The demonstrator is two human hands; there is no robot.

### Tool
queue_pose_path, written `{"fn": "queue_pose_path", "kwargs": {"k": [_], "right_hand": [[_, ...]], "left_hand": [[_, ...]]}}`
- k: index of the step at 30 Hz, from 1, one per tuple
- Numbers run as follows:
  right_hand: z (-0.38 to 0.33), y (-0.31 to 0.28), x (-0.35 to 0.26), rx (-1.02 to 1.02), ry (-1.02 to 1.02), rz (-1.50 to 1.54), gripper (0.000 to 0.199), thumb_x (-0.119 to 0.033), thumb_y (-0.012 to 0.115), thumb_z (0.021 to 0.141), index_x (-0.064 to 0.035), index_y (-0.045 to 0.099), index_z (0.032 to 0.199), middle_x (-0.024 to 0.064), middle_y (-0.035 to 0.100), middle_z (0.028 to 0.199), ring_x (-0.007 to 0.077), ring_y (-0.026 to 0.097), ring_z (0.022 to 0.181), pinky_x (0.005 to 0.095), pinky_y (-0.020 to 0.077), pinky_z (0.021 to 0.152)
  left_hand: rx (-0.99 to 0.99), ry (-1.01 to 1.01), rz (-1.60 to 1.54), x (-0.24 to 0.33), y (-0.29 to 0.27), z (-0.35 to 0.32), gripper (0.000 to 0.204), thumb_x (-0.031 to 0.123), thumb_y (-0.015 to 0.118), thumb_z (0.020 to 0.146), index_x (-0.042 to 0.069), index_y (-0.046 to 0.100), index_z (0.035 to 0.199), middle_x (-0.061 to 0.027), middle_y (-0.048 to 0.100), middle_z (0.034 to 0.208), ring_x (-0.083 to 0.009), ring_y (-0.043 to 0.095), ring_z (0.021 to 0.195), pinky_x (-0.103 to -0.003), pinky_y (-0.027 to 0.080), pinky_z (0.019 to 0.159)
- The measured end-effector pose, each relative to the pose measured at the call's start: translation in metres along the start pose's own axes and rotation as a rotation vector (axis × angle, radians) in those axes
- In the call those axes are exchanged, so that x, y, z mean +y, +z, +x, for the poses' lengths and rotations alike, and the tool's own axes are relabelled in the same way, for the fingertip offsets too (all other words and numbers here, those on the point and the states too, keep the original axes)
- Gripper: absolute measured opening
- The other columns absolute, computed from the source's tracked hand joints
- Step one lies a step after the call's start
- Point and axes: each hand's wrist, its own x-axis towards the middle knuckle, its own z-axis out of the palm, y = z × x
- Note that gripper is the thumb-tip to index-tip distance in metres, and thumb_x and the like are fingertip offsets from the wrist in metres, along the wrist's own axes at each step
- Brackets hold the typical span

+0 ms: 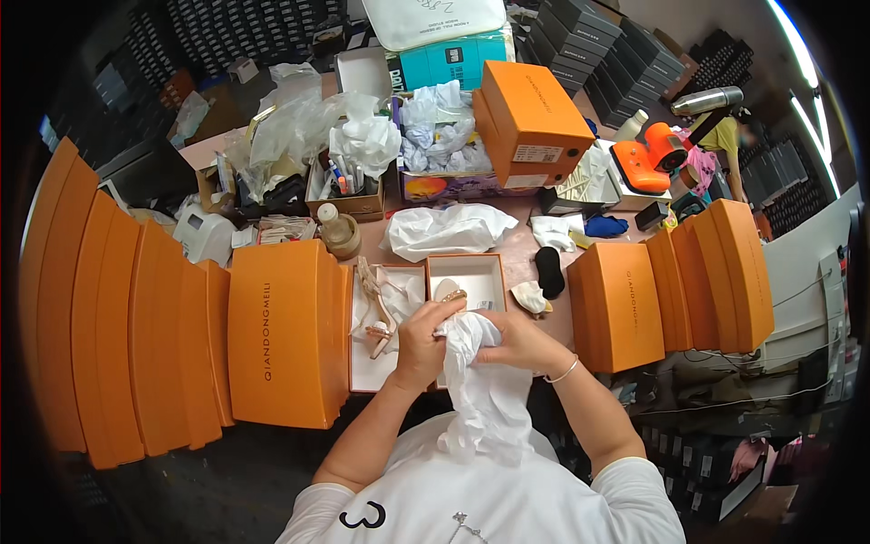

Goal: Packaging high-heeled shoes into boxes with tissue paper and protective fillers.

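Over an open orange shoebox, my left hand is closed round a beige sandal with a beaded strap. White tissue paper covers the sandal's lower part and hangs toward my chest. My right hand pinches the same paper from the other side, its thumb pressed on it. A second beige heeled sandal leans on tissue in the left half of the box, beside my left hand. Behind my hands is the white-lined right half. The held sandal's heel is hidden.
Orange shoeboxes stand in a row at left, more at right. Crumpled tissue, a bottle and a black oval item lie beyond the box. An orange device sits at the back right.
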Motion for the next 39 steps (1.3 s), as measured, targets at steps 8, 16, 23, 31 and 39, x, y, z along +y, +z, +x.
{"fn": "queue_pose_path", "kwargs": {"k": [8, 16, 23, 31, 39], "right_hand": [[0.012, 0.017, 0.030, 0.368, 0.160, -0.130, 0.015, -0.003, 0.061, 0.080, -0.0001, 0.062, 0.095, 0.0059, 0.064, 0.080, 0.0108, 0.058, 0.074, 0.0262, 0.0461, 0.066], [-0.009, 0.030, 0.028, 0.232, -0.316, -0.844, 0.049, -0.012, 0.065, 0.076, -0.0181, 0.058, 0.124, 0.0043, 0.052, 0.078, 0.0201, 0.057, 0.063, 0.0319, 0.0460, 0.053], [-0.011, 0.011, 0.015, -0.074, -0.245, -0.619, 0.056, -0.022, 0.074, 0.075, -0.0130, 0.056, 0.127, 0.0105, 0.052, 0.122, 0.0274, 0.046, 0.119, 0.0398, 0.0380, 0.097], [-0.013, 0.028, 0.057, -0.063, 0.071, -0.095, 0.056, -0.008, 0.072, 0.076, -0.0063, 0.052, 0.128, 0.0116, 0.065, 0.107, 0.0263, 0.064, 0.096, 0.0341, 0.0493, 0.083], [-0.015, 0.038, 0.035, -0.054, -0.102, -0.773, 0.070, -0.018, 0.072, 0.075, 0.0017, 0.038, 0.133, 0.0168, 0.056, 0.111, 0.0339, 0.059, 0.100, 0.0381, 0.0494, 0.084]], "left_hand": [[-0.017, -0.514, -1.015, -0.017, -0.006, -0.033, 0.041, 0.031, 0.059, 0.093, -0.004, 0.058, 0.114, -0.0031, 0.064, 0.093, -0.0111, 0.060, 0.080, -0.025, 0.049, 0.071], [-0.334, -0.782, -1.039, -0.053, -0.007, -0.041, 0.049, 0.015, 0.065, 0.085, 0.000, 0.046, 0.128, -0.0087, 0.059, 0.117, -0.0172, 0.058, 0.108, -0.034, 0.048, 0.092], [-0.422, -0.689, -0.711, -0.053, -0.003, -0.043, 0.049, 0.008, 0.064, 0.086, 0.003, 0.045, 0.132, -0.0040, 0.056, 0.121, -0.0136, 0.053, 0.111, -0.030, 0.044, 0.093], [-0.325, -0.582, -0.285, -0.039, 0.007, -0.034, 0.036, -0.003, 0.060, 0.083, 0.001, 0.058, 0.118, -0.0051, 0.063, 0.113, -0.0131, 0.058, 0.105, -0.028, 0.046, 0.089], [-0.445, -0.751, -0.897, -0.042, -0.002, -0.047, 0.039, 0.008, 0.061, 0.089, 0.001, 0.049, 0.126, -0.0052, 0.060, 0.110, -0.0136, 0.059, 0.099, -0.027, 0.048, 0.087]]}}
